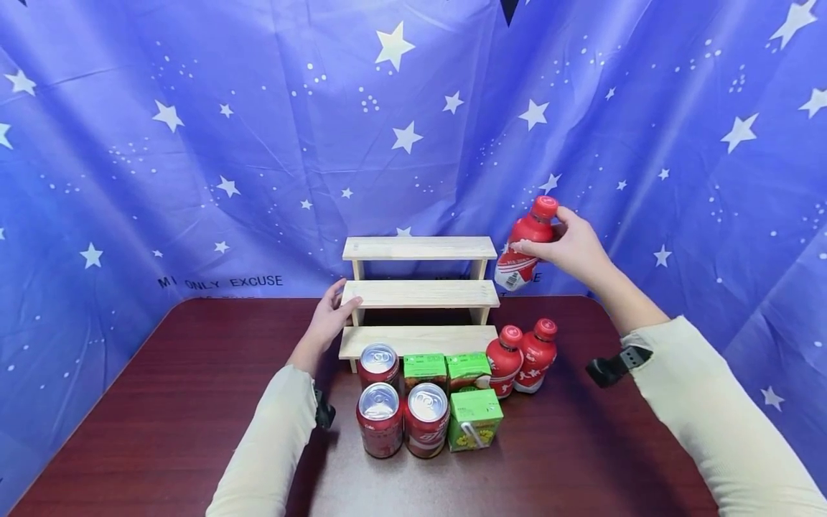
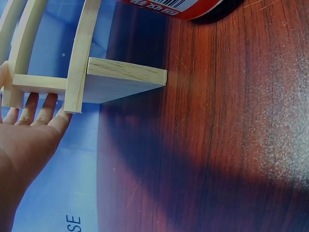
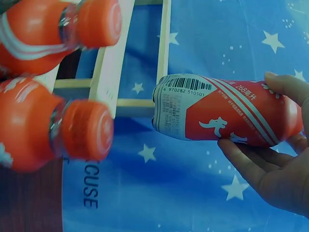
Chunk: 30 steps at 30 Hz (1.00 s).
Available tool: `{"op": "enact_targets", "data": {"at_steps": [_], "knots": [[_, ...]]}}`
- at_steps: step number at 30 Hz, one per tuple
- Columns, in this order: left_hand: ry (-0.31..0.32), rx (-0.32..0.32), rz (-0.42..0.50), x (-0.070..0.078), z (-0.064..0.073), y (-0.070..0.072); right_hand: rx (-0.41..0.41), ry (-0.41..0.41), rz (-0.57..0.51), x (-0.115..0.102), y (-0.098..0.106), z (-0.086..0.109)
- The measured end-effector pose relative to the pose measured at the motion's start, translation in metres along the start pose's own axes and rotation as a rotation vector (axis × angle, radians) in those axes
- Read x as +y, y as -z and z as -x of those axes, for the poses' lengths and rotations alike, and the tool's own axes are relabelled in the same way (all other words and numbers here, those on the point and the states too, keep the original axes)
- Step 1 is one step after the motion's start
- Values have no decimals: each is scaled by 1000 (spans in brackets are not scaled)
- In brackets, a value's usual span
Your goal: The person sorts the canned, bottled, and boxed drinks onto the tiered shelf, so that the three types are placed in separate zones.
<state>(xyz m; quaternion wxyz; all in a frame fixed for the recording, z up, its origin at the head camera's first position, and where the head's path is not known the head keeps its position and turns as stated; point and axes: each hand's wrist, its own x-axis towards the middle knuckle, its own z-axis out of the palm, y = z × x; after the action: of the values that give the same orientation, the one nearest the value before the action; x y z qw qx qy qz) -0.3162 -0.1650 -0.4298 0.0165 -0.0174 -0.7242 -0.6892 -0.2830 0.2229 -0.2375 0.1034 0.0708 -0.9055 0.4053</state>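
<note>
My right hand (image 1: 576,248) grips a red plastic drink bottle (image 1: 533,228), tilted in the air beside the right end of the upper tiers. In the right wrist view the thumb and fingers are round the bottle (image 3: 227,113), its barcode end toward the rack. My left hand (image 1: 328,321) holds the left end of the middle tier of a three-step wooden rack (image 1: 420,293). Its thumb lies on the board, and the left wrist view shows its fingers (image 2: 47,110) against the rack's side. Two more red bottles (image 1: 503,362) (image 1: 538,352) stand at the rack's lower right.
In front of the rack stand red cans (image 1: 381,424) (image 1: 426,424) (image 1: 379,362) and green drink cartons (image 1: 474,420) (image 1: 425,366) (image 1: 468,368), close together. A blue star-printed cloth (image 1: 271,143) hangs behind the dark red wooden table (image 1: 213,402).
</note>
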Motion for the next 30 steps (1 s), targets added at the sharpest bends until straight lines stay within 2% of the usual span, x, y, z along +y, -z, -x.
{"op": "enact_targets", "data": {"at_steps": [3, 6, 15, 22, 30], "knots": [[-48, 0, 13, -2, 1, 1, -10, -4, -26, -7, -6, -6], [-68, 4, 12, -2, 3, 2, -14, -1, -43, -15, -13, -12], [29, 27, -25, 1, -1, -1, -15, 21, -35, -36, -36, -31], [26, 22, -22, 2, 0, -1, -32, 23, -82, -51, -57, -46], [25, 16, -15, 1, -1, -1, -61, 24, -85, -65, -78, -56]]}}
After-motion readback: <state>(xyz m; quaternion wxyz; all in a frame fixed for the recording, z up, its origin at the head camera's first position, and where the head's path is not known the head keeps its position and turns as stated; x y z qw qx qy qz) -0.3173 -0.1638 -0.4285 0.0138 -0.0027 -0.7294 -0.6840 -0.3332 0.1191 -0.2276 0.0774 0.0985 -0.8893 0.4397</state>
